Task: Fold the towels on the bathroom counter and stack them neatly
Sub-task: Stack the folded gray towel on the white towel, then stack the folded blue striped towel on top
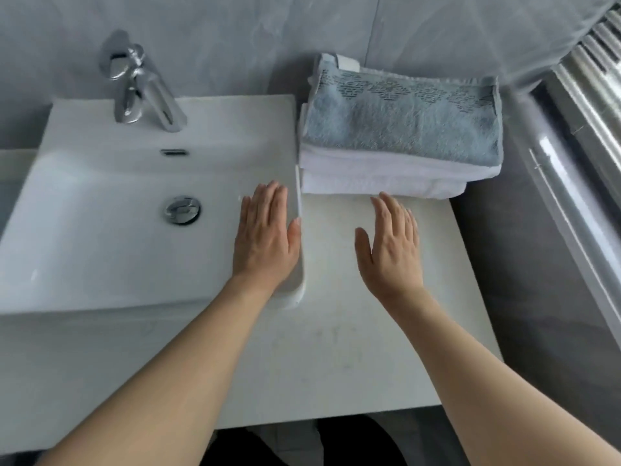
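Two hands out in front, both palm-down, fingers straight and close together, neither grip holding anything. My left hand (265, 237) sits over the right edge of the sink basin (100, 237), thumb lying along the rim; whether the palm rests on the porcelain or hovers just above it I cannot tell. My right hand (391, 242) is flat over the bare white surface (336, 348), fingertips (386, 203) just short of the towel stack; contact with the surface is unclear.

Towel stack (400, 146): sits at the back right of the surface, against the grey wall (235, 38) and just beside the basin's right rim. Blue-grey towel (400, 119) on top, folded, patterned band running along its far edge, a white tag sticking up at the far left corner. White towels (383, 178) folded beneath it, at least two layers showing at the front edge. Edges roughly line up; the bottom layer's right end stops a little short of the one above.

Chrome faucet (144, 85) stands at the back of the basin, left of centre. Overflow slot below it, round chrome drain (182, 210) in the basin floor. Ribbed metal fixture (591, 105) runs down the right side, well apart from the stack; blurred, cannot identify it further.
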{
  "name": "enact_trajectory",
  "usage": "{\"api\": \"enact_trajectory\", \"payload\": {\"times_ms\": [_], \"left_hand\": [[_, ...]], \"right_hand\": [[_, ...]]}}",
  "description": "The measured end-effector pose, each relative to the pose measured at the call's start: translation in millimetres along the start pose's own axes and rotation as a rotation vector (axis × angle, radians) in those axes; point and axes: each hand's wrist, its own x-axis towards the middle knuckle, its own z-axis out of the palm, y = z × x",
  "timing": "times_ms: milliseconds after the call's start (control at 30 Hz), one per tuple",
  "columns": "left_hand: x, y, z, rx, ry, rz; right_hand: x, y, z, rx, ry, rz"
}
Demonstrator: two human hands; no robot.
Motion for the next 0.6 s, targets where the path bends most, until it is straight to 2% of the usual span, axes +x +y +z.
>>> {"api": "enact_trajectory", "payload": {"times_ms": [267,433,600], "left_hand": [[-62.6,-124.3,-56.9,0.008,0.017,0.032],[-87.4,-172.4,-85.5,-0.003,-0.012,0.04],[-118.1,-239.2,-107.1,0.023,0.018,-0.035]], "right_hand": [[-47.6,-136.8,38.8,0.04,-0.016,0.009],[-65.0,-196.0,54.3,0.103,-0.01,0.006],[-65.2,-253.9,88.1,0.175,-0.077,-0.054]]}}
